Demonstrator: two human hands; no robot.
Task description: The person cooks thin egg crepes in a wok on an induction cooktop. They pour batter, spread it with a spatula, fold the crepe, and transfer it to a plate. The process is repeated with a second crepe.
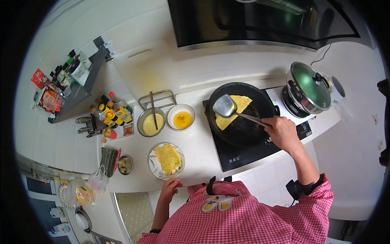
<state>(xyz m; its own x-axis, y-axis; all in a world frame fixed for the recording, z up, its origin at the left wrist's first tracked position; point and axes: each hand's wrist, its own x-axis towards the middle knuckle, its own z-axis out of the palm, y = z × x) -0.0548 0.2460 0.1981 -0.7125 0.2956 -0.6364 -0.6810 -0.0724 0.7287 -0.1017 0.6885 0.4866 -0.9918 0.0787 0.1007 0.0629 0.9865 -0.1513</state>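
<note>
My right hand (282, 134) grips the handle of a metal spatula (225, 106). The spatula's broad blade is over the left part of a folded yellow pancake (240, 103) and hides some of it. The pancake lies in the left half of a black frying pan (243, 134), on a black induction cooktop (231, 160). My left hand (171, 188) is empty, its fingers loosely bent, at the counter's front edge. Just beyond it is a patterned plate (154, 166) bearing a cooked yellow pancake (168, 158).
A bowl of pale batter (149, 125) with chopsticks (153, 106) stands beside a white bowl of orange-yellow liquid (182, 120). Seasoning bottles (114, 113) and a small metal bowl (125, 164) are at left. A lidded pot (310, 88) stands right of the pan; a range hood (262, 24) hangs above.
</note>
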